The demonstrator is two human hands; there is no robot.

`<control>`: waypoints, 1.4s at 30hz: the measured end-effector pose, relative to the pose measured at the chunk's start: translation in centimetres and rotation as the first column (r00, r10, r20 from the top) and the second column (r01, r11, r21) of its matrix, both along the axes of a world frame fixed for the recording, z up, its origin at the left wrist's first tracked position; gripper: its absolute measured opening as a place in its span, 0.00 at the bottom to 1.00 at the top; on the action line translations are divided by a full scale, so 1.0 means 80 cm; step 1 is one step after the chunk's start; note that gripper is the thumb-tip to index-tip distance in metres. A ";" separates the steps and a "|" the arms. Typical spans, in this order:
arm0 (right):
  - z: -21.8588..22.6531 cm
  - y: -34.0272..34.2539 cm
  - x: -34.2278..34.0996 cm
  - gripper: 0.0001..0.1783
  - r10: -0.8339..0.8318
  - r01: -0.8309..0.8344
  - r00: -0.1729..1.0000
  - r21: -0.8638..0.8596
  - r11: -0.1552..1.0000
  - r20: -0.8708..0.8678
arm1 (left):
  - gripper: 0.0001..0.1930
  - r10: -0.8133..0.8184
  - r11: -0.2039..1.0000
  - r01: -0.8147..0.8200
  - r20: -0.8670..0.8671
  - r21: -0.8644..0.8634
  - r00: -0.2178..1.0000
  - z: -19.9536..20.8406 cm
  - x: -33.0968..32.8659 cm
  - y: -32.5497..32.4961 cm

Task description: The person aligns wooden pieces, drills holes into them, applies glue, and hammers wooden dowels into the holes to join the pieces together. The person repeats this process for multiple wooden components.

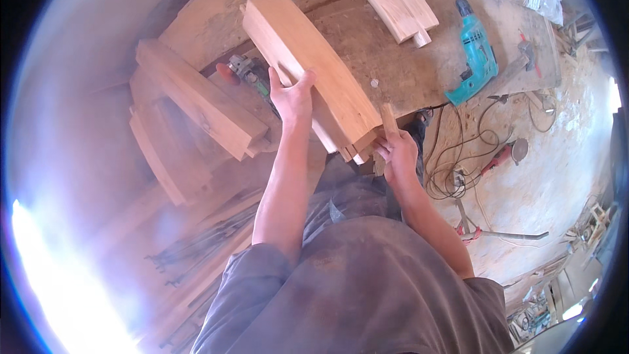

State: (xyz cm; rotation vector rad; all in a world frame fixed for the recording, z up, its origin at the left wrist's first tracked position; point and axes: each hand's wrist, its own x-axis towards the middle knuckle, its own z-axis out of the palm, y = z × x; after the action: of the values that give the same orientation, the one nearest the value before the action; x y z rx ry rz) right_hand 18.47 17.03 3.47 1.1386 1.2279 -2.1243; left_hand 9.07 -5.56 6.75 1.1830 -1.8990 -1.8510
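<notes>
Wooden beam is clasped by the left hand; right of that grip, the right hand pinches a strip, seemingly working the beam's near end; next calls for steadiness.

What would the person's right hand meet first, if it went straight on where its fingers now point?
Most likely the near end of the thick, light-brown wooden beam, just left of the right hand; whether they touch is unclear.

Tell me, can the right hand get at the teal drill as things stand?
Probably not at once: the right hand is holding a thin wood strip. Otherwise the way looks free, the teal drill lying handle-end toward the person.
</notes>
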 end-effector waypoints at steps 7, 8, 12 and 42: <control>-0.020 0.014 0.011 0.17 -0.084 0.088 0.991 -0.029 0.996 0.104 | 0.63 -0.039 0.857 0.333 0.594 -0.394 0.803 0.007 -0.025 0.063; -0.027 0.016 0.014 0.17 -0.090 0.096 0.990 -0.054 0.994 0.107 | 0.63 -0.047 0.829 0.352 0.572 -0.435 0.819 -0.001 -0.025 0.072; -0.029 0.024 0.008 0.16 -0.049 0.054 0.997 -0.076 0.996 0.064 | 0.60 -0.083 0.914 0.235 0.416 -0.330 0.905 -0.012 -0.005 0.063; -0.038 0.062 0.051 0.16 0.052 -0.030 0.991 -0.175 0.984 0.124 | 0.64 -0.216 0.968 0.250 0.486 -0.006 0.847 0.002 0.099 0.132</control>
State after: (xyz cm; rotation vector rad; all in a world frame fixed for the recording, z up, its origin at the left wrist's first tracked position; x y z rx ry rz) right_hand 22.55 22.01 0.45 1.1437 0.9808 -2.0474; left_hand 16.99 4.98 6.93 1.5669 -2.4500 -1.6886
